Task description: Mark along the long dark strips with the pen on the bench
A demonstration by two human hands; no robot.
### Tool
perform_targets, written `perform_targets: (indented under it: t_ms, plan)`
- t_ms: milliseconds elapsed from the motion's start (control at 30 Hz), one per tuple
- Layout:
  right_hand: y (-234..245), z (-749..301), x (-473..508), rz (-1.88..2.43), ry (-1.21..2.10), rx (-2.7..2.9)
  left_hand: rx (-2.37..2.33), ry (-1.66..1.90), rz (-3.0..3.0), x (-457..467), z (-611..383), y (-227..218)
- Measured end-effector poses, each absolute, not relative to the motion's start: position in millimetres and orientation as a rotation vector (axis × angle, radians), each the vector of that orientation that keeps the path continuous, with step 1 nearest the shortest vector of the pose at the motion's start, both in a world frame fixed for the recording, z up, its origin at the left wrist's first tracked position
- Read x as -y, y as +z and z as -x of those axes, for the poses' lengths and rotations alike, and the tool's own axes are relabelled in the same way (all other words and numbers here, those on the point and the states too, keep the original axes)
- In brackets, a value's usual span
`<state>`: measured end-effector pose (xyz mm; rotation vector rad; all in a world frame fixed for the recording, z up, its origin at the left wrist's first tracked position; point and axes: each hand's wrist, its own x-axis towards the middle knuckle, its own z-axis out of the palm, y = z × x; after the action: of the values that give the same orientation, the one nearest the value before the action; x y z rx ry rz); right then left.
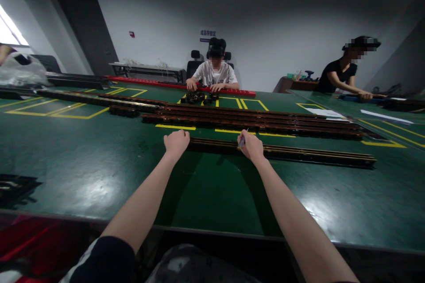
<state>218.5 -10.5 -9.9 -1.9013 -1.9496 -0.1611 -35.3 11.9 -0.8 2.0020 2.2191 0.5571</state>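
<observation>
A long dark rail with a coppery edge lies across the green table in front of me. My left hand rests as a closed fist at the rail's left end, touching it. My right hand is closed on a thin pen-like tool, its tip held over the rail. Whether the left fist grips the rail I cannot tell.
Several more long dark rails lie stacked farther back on the green table with yellow floor-style markings. A seated person opposite handles small dark parts. Another person works at the right. A dark tray sits at left.
</observation>
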Motion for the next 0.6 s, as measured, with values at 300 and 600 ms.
perform_targets:
  t_ms: [300,600]
  plan:
    - [-9,-225,10,1.846,-0.052,1.867,-2.113,0.547,-1.946,-10,33,-3]
    - [-9,-230,14,1.86,-0.185,1.864,-2.054,0.574,-1.975,-6,28,-3]
